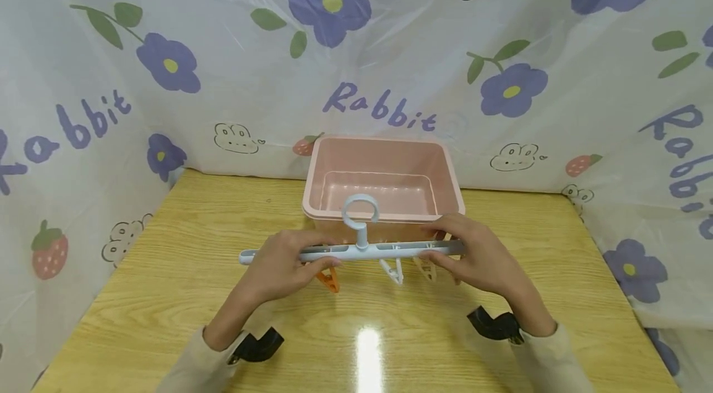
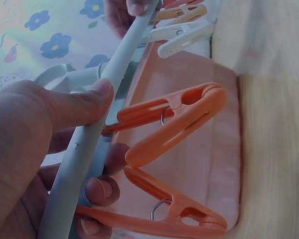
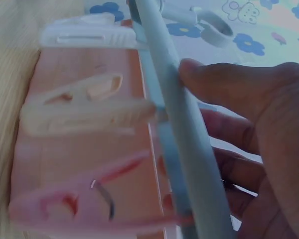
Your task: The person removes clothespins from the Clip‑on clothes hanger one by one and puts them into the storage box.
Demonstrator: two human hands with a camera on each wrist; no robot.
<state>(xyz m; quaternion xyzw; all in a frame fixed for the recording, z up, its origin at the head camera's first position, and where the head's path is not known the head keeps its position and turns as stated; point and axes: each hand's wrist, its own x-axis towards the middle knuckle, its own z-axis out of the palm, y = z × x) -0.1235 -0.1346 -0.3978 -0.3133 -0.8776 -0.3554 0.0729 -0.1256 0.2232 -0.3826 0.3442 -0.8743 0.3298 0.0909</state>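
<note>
A pale blue-grey clip hanger point(image 1: 345, 252) is held level above the table by both hands, its round hook point(image 1: 361, 226) standing up in the middle. My left hand point(image 1: 275, 266) grips the bar left of the hook, thumb on the near side and fingers behind. On the right part, my right hand point(image 1: 481, 257) grips it the same way. Clothes pegs hang beneath: two orange pegs point(image 2: 149, 152) by the left hand, a white peg point(image 3: 89, 36) right of the hook, then a beige peg point(image 3: 84, 117) and a pink peg point(image 3: 35, 211) by the right hand.
Just behind the hanger, a pink plastic bin point(image 1: 384, 155) stands on the wooden table point(image 1: 167, 294). A white cloth point(image 1: 234, 90) with flowers and lettering hangs along the back and sides. Each wrist wears a black mount point(image 1: 259, 346).
</note>
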